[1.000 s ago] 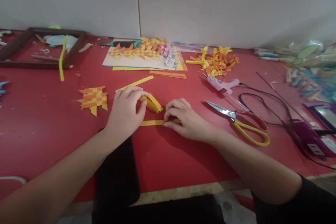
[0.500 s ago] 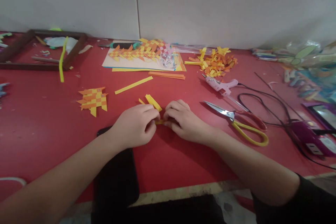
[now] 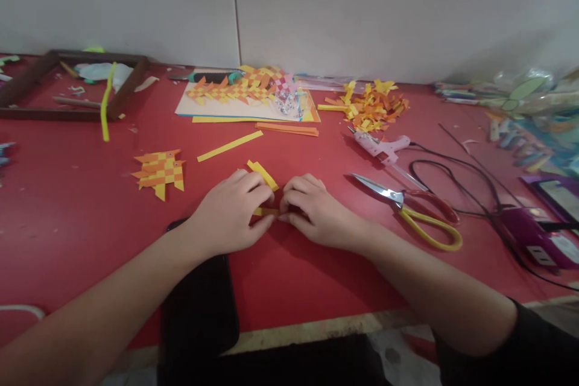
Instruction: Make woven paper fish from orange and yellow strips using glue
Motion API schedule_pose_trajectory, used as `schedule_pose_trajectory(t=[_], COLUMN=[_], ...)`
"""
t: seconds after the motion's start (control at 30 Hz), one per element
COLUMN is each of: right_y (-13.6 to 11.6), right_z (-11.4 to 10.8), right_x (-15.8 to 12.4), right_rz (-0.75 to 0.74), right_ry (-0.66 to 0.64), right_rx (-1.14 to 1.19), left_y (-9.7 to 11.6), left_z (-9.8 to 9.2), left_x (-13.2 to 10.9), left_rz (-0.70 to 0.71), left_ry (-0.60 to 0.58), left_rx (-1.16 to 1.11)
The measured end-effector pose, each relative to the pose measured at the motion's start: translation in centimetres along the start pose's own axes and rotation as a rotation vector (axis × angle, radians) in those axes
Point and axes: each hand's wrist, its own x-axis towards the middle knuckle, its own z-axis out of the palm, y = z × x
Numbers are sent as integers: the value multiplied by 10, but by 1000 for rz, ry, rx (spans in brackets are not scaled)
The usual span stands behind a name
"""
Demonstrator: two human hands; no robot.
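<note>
My left hand (image 3: 235,211) is curled, its thumb and fingers on a narrow yellow paper strip (image 3: 266,211) low over the table. My right hand (image 3: 316,212) pinches the right end of that strip, its fingertips almost meeting those of the left. Just beyond my fingers, a folded yellow paper strip (image 3: 263,175) sticks out at a slant. Part of the paper is hidden behind the fingers. A loose yellow strip (image 3: 230,146) lies farther off, and woven orange and yellow paper fish (image 3: 159,172) rest to the left.
Scissors (image 3: 402,205) and a pink glue gun (image 3: 382,148) lie right of my hands, with a black cord. A black phone (image 3: 199,313) is under my left forearm. Behind are orange strips (image 3: 287,129), a pile of folded paper (image 3: 375,107) and a wooden frame (image 3: 40,113).
My left thumb has shifted right and straightened toward the right fingertips, uncovering more of the held strip. The folded strip beyond has tipped slightly left. My right hand has barely moved.
</note>
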Motion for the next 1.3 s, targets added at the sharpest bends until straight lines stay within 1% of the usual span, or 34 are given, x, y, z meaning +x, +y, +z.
schedule_pose_trajectory(t=[0.07, 0.2, 0.33, 0.47, 0.63, 0.7, 0.8, 0.87, 0.93, 1.0, 1.07, 1.2, 1.23, 1.3], right_y=[2, 5, 4, 5, 5, 4, 1, -1, -2, -3, -4, -5, -5, -4], right_z=[1, 1, 2, 4, 5, 4, 2, -1, -3, -4, -4, -2, -1, 0], right_x=[1, 2, 3, 3, 3, 2, 1, 0, -2, -4, -5, -3, -2, -1], right_rz=[-6, -8, -15, -36, -90, -61, -10, -34, -90, -132, -146, -171, -183, -171], right_ry=[19, 82, 92, 98, 194, 246, 315, 292, 185, 81, 38, 45, 71, 175], right_rx=[13, 29, 30, 25, 111, 154, 289, 410, 495, 519, 506, 575, 590, 588], left_y=[1, 2, 3, 3, 2, 2, -1, -3, -6, -8, -9, -6, -6, -4], left_z=[0, 1, 1, 2, 2, 0, -2, -2, -2, -1, 0, 0, 0, 0], left_x=[0, -1, -1, -1, 0, 1, 3, 5, 5, 6, 6, 7, 7, 7], left_rz=[-13, -38, -33, -33, -58, -106, -226, -321, -407, -465, -494, -511, -515, -526], left_ry=[-1, -5, -15, 12, 75, 123, 219, 290, 351, 392, 413, 416, 413, 409], left_rx=[43, 28, 5, -33, -194, -289, -444, -548, -651, -751, -842, -979, -1006, -1052])
